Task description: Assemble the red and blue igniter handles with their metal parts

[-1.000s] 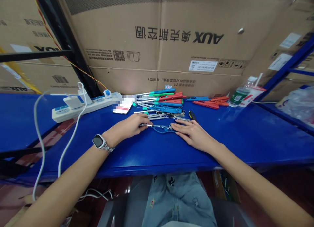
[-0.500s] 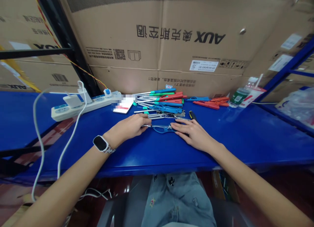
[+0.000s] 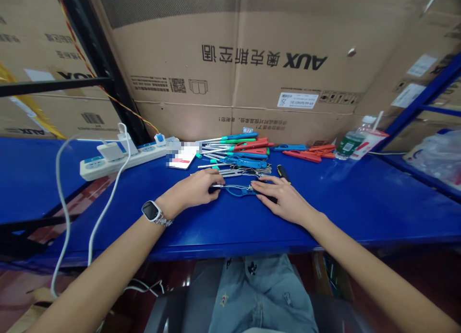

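Midway between the front and back edges of the blue worktop (image 3: 201,227), a blue handle shell (image 3: 240,194) lies between the two hands, thin wires (image 3: 236,186) running along it. The left hand (image 3: 196,191) is nearly closed, pinching a slim metal rod (image 3: 217,185) at the shell's left end; the right hand (image 3: 286,201) is loosely curled, fingers and thumb about the other end. Too strong a pull on the rod could drag a wire loose, and uneven pressure might tip the shell or knock it against the heaped handles (image 3: 248,161) just behind
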The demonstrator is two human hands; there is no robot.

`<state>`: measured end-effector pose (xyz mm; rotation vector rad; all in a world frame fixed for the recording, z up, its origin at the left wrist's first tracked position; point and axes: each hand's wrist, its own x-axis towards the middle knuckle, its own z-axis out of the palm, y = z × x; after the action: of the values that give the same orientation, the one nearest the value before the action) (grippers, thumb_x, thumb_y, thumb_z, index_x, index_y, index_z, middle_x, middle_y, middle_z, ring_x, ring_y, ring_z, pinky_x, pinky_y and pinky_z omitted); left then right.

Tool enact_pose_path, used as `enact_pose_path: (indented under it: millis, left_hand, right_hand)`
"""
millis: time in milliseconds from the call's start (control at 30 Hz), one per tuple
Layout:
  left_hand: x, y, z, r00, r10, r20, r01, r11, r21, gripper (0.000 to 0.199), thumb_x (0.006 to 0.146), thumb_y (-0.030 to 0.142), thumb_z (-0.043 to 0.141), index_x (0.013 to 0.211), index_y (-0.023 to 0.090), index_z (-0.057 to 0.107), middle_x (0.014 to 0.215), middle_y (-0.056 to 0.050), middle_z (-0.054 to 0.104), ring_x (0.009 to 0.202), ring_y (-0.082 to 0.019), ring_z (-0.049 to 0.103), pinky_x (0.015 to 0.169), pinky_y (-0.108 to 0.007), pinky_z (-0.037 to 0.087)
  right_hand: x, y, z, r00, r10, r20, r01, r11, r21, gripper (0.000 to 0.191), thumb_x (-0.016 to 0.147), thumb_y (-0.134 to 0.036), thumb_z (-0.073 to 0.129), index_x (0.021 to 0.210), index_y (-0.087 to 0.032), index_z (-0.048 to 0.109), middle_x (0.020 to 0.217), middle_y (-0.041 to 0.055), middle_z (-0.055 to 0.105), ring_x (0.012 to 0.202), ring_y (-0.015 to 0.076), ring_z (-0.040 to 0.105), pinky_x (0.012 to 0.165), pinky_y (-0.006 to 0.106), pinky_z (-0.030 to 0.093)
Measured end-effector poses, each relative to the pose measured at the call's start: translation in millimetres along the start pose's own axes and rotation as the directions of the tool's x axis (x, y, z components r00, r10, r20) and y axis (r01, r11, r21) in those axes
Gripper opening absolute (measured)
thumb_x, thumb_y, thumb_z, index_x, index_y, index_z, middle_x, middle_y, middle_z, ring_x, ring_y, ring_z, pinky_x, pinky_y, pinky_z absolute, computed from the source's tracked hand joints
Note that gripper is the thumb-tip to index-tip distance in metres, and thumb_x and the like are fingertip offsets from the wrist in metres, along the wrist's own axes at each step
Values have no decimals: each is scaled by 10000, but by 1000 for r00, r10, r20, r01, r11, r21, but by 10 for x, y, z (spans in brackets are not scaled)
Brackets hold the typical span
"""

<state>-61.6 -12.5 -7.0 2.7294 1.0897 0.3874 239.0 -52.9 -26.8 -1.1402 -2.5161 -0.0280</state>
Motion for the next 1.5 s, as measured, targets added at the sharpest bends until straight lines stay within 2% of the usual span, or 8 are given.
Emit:
enact_pose_path:
  millis: [300,433,567,767,900,1200,1333,1500]
  left_hand:
    - [-3,117,-91,993,38,-115,-31,998,58,267,916,261,521,1111,163,673,1128,-116,703,1028,-281,665,929,-456,503]
    - [168,145,-157,986,67,-150,-54,995,88,243,954,264,499,1066,166,692,1058,-106,716,943,-260,673,861,-422,505]
    - [453,150,-177,991,90,-99,-81,993,89,193,952,219,518,980,171,703,989,-89,726,853,-222,666,766,-355,493]
    - [550,76,-18,974,65,-216,-68,998,-9,180,966,238,531,976,175,699,980,-80,727,887,-212,665,798,-342,499]
    - [450,9,38,971,49,-235,-68,995,-72,196,978,278,539,965,179,708,949,-72,724,852,-197,661,779,-337,497]
    - [449,22,35,949,16,-314,-53,993,-109,194,990,276,521,1016,180,688,991,-71,705,881,-195,652,807,-352,505]
    - [446,-17,68,956,-3,-293,-32,993,-114,172,984,258,529,1022,183,679,1015,-75,704,902,-202,655,823,-358,509]
    - [449,-8,111,969,-5,-245,-18,995,-94,176,989,262,529,1051,186,675,1041,-81,700,971,-232,653,845,-379,509]
  right_hand:
    - [-43,11,-26,996,68,-63,-63,994,88,456,998,-301,588,1451,-244,581,1347,114,690,1275,283,587,1053,559,473]
    - [108,90,-89,980,129,-153,-118,990,80,244,1019,-296,554,1157,-216,738,1135,85,751,1086,259,638,1009,498,464]
    - [450,156,-146,987,159,-11,-159,983,-90,176,968,-247,619,1024,-176,770,989,107,732,980,272,618,834,400,473]
    - [748,219,-39,973,225,57,-214,964,-157,117,918,-231,699,994,-173,766,976,114,716,1006,291,624,812,394,443]
    - [739,297,14,974,224,20,-221,970,-98,37,913,-210,710,901,-191,740,949,82,705,1006,272,616,827,390,432]
    - [550,406,-131,988,112,-106,-101,990,97,56,922,-224,721,888,-188,695,972,65,680,981,236,618,865,383,459]
    - [526,401,-74,980,162,-113,-146,979,143,31,927,-203,700,949,-185,713,1016,76,691,934,223,650,826,368,473]
    - [472,358,-79,982,154,-106,-140,982,125,139,926,-158,669,1055,-197,700,1133,76,698,995,221,655,878,381,459]
